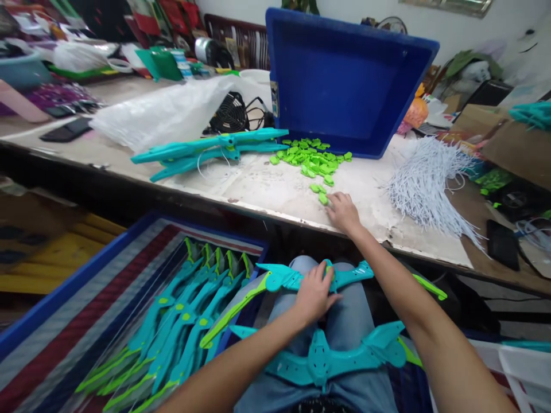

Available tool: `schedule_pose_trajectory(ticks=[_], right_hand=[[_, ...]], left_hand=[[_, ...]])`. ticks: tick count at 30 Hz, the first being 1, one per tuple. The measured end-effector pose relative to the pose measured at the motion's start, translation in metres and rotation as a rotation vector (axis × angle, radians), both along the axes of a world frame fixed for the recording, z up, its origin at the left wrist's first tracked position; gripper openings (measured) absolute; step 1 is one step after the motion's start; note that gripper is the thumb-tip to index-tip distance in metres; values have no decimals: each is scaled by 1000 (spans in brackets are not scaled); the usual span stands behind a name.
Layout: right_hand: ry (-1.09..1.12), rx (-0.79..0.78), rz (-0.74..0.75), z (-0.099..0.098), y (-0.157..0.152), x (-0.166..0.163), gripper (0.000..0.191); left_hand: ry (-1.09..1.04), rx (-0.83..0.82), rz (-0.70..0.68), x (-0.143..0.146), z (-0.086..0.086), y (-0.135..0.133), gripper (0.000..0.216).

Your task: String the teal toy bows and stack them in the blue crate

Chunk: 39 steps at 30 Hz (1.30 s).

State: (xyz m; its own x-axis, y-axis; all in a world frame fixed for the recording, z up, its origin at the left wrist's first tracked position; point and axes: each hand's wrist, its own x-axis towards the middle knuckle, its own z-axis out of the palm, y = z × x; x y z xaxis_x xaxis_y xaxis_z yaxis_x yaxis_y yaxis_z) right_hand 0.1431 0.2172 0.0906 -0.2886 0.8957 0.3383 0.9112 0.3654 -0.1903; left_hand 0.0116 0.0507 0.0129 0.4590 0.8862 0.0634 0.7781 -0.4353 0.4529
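Note:
A teal toy bow (350, 277) with bright green limbs lies across my lap. My left hand (316, 289) is closed over its middle, the fingers beside a small green piece there. A second teal toy bow (297, 367) rests nearer to me on my thighs, below my left forearm. On the table edge, my right hand (343, 213) reaches out with its fingers apart, the fingertips at a small green plastic piece (322, 198). Just beyond is a loose pile of the same green pieces (312, 158). Whether anything lies under the right fingers is hidden.
A blue bin (340, 86) stands tipped on its side behind the pile. Teal bow parts (210, 150) lie to its left, a bundle of white strings (430, 186) to its right. Several finished-looking bows (185, 315) sit in a blue-rimmed crate (77, 281) at lower left.

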Motion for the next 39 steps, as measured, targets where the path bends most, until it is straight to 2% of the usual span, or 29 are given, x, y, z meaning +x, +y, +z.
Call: schedule_pose_trajectory(ticks=[2, 4, 6, 9, 12, 14, 17, 20, 22, 24, 27, 30, 32, 35, 39], right_hand=[[-82, 13, 121, -4, 23, -3, 31], [-156, 24, 204, -6, 36, -2, 27], [-217, 52, 243, -7, 39, 0, 25], [-290, 79, 265, -3, 35, 2, 25], [-338, 70, 250, 1, 29, 1, 25], [-344, 64, 259, 2, 27, 0, 23], [-322, 19, 296, 6, 33, -1, 19], [-270, -64, 298, 12, 41, 1, 16], [-165, -53, 281, 17, 36, 4, 17], [-1, -2, 263, 18, 14, 9, 20], [201, -16, 293, 7, -53, 20, 24], [199, -134, 326, -19, -135, 33, 24], [169, -167, 299, -40, -176, 39, 23], [158, -136, 262, -67, -205, 44, 23], [168, -107, 234, -80, -207, 42, 21]], left_hand=[[77, 6, -88, -1, -6, -8, 83], [136, -25, -149, -5, -7, -5, 86], [156, -78, -167, -9, -1, 6, 73], [110, -186, -196, -15, 19, 28, 51], [18, -292, -278, -19, 38, 48, 28], [-29, -393, -343, -21, 43, 58, 16], [-90, -582, -387, -20, 37, 67, 20], [-170, -701, -364, -17, 25, 73, 25], [-215, -770, -356, -16, 20, 77, 25], [-239, -822, -361, -17, 17, 81, 27], [-240, -827, -374, -19, 14, 87, 33], [-269, -838, -358, -18, 8, 91, 36], [-306, -882, -340, -16, 5, 91, 37], [-358, -943, -296, -13, 2, 89, 41], [-389, -965, -274, -12, 5, 85, 45]])
